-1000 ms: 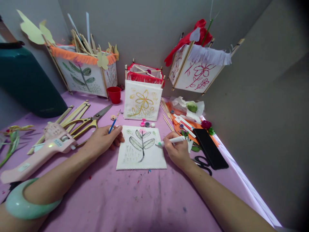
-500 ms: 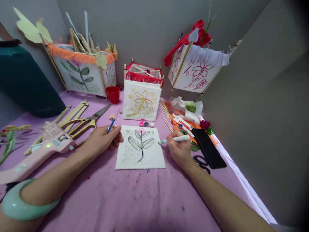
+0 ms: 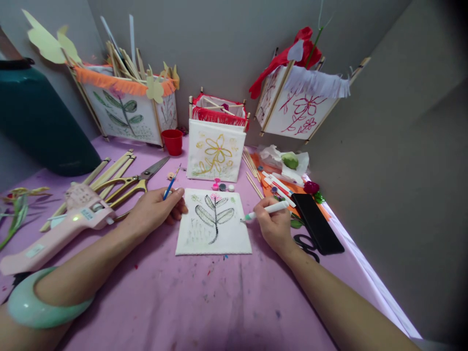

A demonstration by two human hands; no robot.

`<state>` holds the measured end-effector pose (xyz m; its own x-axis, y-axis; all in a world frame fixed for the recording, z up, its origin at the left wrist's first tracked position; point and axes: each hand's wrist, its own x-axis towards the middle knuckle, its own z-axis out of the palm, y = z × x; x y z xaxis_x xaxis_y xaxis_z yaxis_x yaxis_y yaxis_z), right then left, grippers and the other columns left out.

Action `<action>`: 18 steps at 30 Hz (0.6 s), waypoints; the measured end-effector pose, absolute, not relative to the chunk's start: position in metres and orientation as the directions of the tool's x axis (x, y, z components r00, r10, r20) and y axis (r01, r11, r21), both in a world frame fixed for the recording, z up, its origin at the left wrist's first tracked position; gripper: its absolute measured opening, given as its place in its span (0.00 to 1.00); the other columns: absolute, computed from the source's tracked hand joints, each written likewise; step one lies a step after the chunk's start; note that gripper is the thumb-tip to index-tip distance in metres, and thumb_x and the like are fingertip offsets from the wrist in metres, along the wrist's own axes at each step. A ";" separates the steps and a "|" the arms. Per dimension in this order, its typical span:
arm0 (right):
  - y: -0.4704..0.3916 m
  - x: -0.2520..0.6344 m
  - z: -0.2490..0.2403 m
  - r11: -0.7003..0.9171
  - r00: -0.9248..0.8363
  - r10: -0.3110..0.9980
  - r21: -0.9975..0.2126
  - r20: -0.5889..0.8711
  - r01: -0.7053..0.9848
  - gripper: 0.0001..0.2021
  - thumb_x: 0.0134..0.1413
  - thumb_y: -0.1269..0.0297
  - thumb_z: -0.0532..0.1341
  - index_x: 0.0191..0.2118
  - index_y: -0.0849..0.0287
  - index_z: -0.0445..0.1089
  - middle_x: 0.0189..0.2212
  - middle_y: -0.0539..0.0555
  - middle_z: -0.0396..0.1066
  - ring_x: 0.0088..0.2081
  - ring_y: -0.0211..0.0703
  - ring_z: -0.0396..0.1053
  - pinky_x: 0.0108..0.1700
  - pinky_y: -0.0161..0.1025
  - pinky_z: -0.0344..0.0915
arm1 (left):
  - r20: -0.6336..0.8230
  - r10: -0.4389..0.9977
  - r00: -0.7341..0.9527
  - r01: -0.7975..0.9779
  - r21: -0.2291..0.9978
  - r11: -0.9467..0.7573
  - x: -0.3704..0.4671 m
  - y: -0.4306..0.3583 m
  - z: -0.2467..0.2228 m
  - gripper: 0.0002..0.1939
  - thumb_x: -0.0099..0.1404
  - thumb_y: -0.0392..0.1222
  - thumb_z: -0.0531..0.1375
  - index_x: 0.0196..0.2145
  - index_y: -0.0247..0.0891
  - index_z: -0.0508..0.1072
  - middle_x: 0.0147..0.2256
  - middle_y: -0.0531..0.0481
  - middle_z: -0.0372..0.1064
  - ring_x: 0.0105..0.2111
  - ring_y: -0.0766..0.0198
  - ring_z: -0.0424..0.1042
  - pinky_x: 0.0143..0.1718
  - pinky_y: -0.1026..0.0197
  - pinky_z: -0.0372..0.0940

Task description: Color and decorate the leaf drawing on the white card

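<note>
A square white panel (image 3: 234, 239) lies flat before me, with a dark-stemmed plant, a pink flower and fine strokes drawn on it. My right hand (image 3: 273, 224) is closed round a white marker (image 3: 275, 208), its tip at the panel's right edge. At the panel's upper left edge rests my left hand (image 3: 161, 207), thumb on the border. A thin blue paintbrush (image 3: 170, 187) is held between its fingers and points up. Small paint pots (image 3: 223, 187) stand just behind the panel.
Left lie a pink glue gun (image 3: 69, 229), gold-handled scissors (image 3: 141, 180) and wooden sticks (image 3: 106, 178). A red cup (image 3: 172, 142) and painted lanterns (image 3: 124, 114) stand behind. Right are a black phone (image 3: 318, 224), black scissors handles (image 3: 306, 243) and more markers (image 3: 280, 187).
The view has shifted very slightly. The marker tip has moved a little lower along the panel's right edge; my left hand keeps its place.
</note>
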<state>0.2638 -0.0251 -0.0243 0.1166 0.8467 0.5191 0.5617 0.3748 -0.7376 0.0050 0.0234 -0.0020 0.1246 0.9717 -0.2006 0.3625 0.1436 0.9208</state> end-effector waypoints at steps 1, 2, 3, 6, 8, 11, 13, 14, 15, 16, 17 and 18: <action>-0.025 0.264 -0.024 0.381 0.120 0.838 -0.727 0.533 0.571 0.09 0.50 0.68 0.54 0.21 0.58 0.60 0.15 0.45 0.57 0.19 0.34 0.56 0.23 0.33 0.54 | -0.201 0.972 0.124 0.367 0.919 0.143 0.005 0.024 -0.003 0.22 0.58 0.59 0.54 0.25 0.35 0.69 0.26 0.45 0.72 0.21 0.66 0.68 0.20 0.64 0.61; -0.026 0.263 -0.025 0.388 0.116 0.831 -0.717 0.543 0.579 0.09 0.51 0.69 0.54 0.21 0.58 0.60 0.15 0.45 0.57 0.19 0.33 0.56 0.23 0.33 0.54 | -0.202 0.971 0.125 0.372 0.917 0.143 0.005 0.024 -0.003 0.22 0.58 0.59 0.54 0.24 0.34 0.69 0.25 0.45 0.72 0.21 0.66 0.68 0.20 0.65 0.61; -0.026 0.263 -0.025 0.398 0.106 0.826 -0.706 0.553 0.586 0.09 0.51 0.69 0.55 0.21 0.58 0.60 0.15 0.45 0.57 0.19 0.33 0.55 0.23 0.32 0.54 | -0.204 0.971 0.125 0.375 0.916 0.144 0.005 0.025 -0.004 0.22 0.58 0.59 0.53 0.25 0.34 0.69 0.25 0.46 0.72 0.21 0.66 0.68 0.20 0.65 0.61; -0.027 0.263 -0.027 0.438 0.036 0.815 -0.657 0.578 0.613 0.09 0.52 0.69 0.54 0.22 0.58 0.60 0.16 0.45 0.57 0.19 0.33 0.56 0.23 0.32 0.54 | -0.202 0.971 0.132 0.374 0.917 0.140 0.004 0.025 -0.005 0.22 0.59 0.59 0.53 0.25 0.34 0.69 0.26 0.46 0.72 0.21 0.66 0.68 0.20 0.65 0.61; -0.027 0.264 -0.027 0.479 -0.053 0.799 -0.580 0.600 0.658 0.09 0.51 0.70 0.55 0.22 0.58 0.60 0.16 0.45 0.58 0.19 0.33 0.56 0.23 0.33 0.53 | -0.197 0.971 0.138 0.367 0.920 0.134 0.004 0.026 -0.005 0.22 0.59 0.59 0.53 0.26 0.34 0.69 0.26 0.46 0.72 0.22 0.66 0.68 0.20 0.65 0.61; -0.028 0.264 -0.024 0.552 -0.178 0.721 -0.401 0.670 0.731 0.08 0.49 0.71 0.57 0.22 0.58 0.60 0.17 0.46 0.59 0.19 0.33 0.57 0.23 0.33 0.52 | -0.200 0.970 0.135 0.370 0.919 0.138 0.004 0.025 -0.004 0.22 0.59 0.58 0.53 0.25 0.34 0.69 0.26 0.46 0.72 0.21 0.66 0.68 0.20 0.65 0.61; -0.030 0.264 -0.022 0.563 -0.173 0.685 -0.364 0.708 0.742 0.08 0.49 0.72 0.57 0.22 0.59 0.60 0.18 0.46 0.60 0.20 0.33 0.57 0.24 0.34 0.53 | -0.202 0.971 0.125 0.376 0.916 0.142 0.004 0.025 -0.003 0.22 0.59 0.58 0.53 0.25 0.34 0.69 0.26 0.46 0.72 0.21 0.66 0.68 0.20 0.65 0.61; -0.030 0.263 -0.021 0.552 -0.135 0.689 -0.395 0.712 0.735 0.08 0.49 0.72 0.56 0.22 0.59 0.60 0.18 0.46 0.60 0.20 0.33 0.58 0.24 0.33 0.53 | -0.201 0.972 0.122 0.379 0.915 0.141 0.004 0.025 -0.003 0.22 0.59 0.58 0.53 0.25 0.34 0.69 0.26 0.46 0.72 0.21 0.66 0.68 0.20 0.65 0.61; -0.031 0.263 -0.021 0.530 -0.082 0.706 -0.448 0.703 0.720 0.08 0.50 0.72 0.56 0.22 0.59 0.60 0.18 0.46 0.60 0.20 0.32 0.58 0.24 0.33 0.54 | -0.200 0.972 0.123 0.381 0.914 0.140 0.003 0.024 -0.003 0.22 0.59 0.58 0.53 0.25 0.34 0.69 0.26 0.46 0.73 0.22 0.66 0.68 0.20 0.65 0.61; -0.032 0.262 -0.021 0.502 -0.025 0.730 -0.511 0.683 0.698 0.08 0.51 0.72 0.56 0.22 0.59 0.60 0.18 0.46 0.60 0.20 0.32 0.57 0.24 0.33 0.54 | -0.199 0.972 0.125 0.382 0.914 0.139 0.003 0.024 -0.003 0.22 0.59 0.58 0.53 0.25 0.34 0.69 0.26 0.45 0.73 0.22 0.66 0.68 0.20 0.64 0.62; -0.032 0.262 -0.021 0.475 0.025 0.753 -0.568 0.658 0.672 0.09 0.51 0.72 0.55 0.22 0.59 0.60 0.17 0.45 0.59 0.20 0.32 0.57 0.24 0.32 0.54 | -0.200 0.972 0.125 0.381 0.914 0.139 0.003 0.025 -0.003 0.22 0.59 0.58 0.53 0.25 0.34 0.69 0.26 0.45 0.73 0.22 0.66 0.68 0.20 0.64 0.62; -0.032 0.261 -0.022 0.451 0.061 0.772 -0.614 0.632 0.648 0.09 0.52 0.71 0.55 0.22 0.59 0.60 0.16 0.45 0.58 0.19 0.32 0.56 0.23 0.32 0.54 | -0.201 0.972 0.124 0.379 0.915 0.141 0.003 0.025 -0.004 0.22 0.58 0.59 0.53 0.25 0.34 0.69 0.26 0.45 0.73 0.22 0.65 0.68 0.20 0.64 0.62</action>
<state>0.2608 -0.0320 -0.0218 0.0614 0.7724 0.6322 0.6481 0.4508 -0.6138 0.0034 0.0248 -0.0037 0.1245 0.9717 -0.2009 0.3790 0.1405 0.9147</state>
